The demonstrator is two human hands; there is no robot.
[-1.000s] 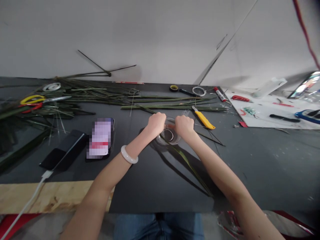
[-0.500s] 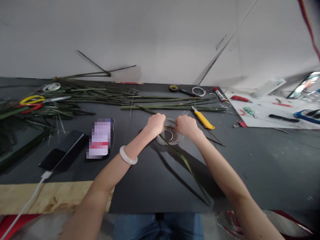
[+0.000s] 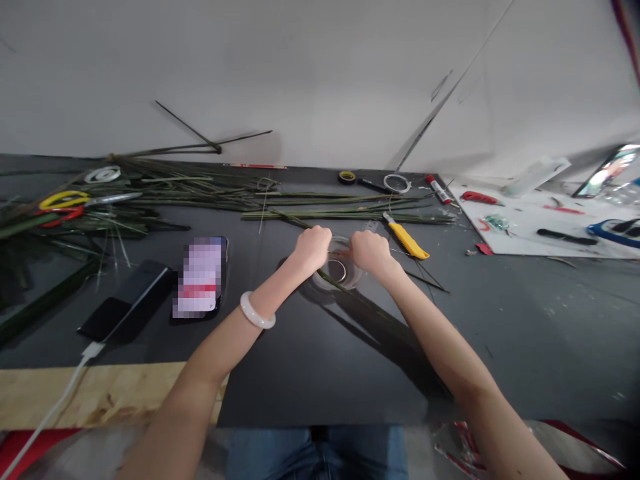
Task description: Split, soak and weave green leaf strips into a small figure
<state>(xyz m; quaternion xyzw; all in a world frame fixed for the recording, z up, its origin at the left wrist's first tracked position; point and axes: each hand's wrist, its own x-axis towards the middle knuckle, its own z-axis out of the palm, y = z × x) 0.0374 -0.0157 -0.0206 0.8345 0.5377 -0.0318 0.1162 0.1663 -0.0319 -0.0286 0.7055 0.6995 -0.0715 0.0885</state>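
Note:
Close together over a clear round plastic container (image 3: 337, 283), both my hands are curled with their fingertips hidden from me. From my left hand (image 3: 313, 247), which wears a white bangle (image 3: 256, 311) at the wrist, a green leaf strip (image 3: 334, 281) slants down to the right across the container. My right hand (image 3: 370, 251) is closed at the container's right rim. A thin strand shows between the hands, and another thin line sticks out past the right hand. Just beyond lies a yellow utility knife (image 3: 407, 240).
Long green leaf strips (image 3: 200, 190) cover the back and left, with scissors (image 3: 75, 201) on them. Nearer are a phone (image 3: 200, 277) and a cabled black power bank (image 3: 127, 300). At right, a white board (image 3: 525, 243) holds a red cutter (image 3: 481, 197) and other tools.
The leaf strip's loose end has swung right and now passes toward my right forearm. My right hand shifted slightly right, then back toward the left; my left hand stays nearly still.

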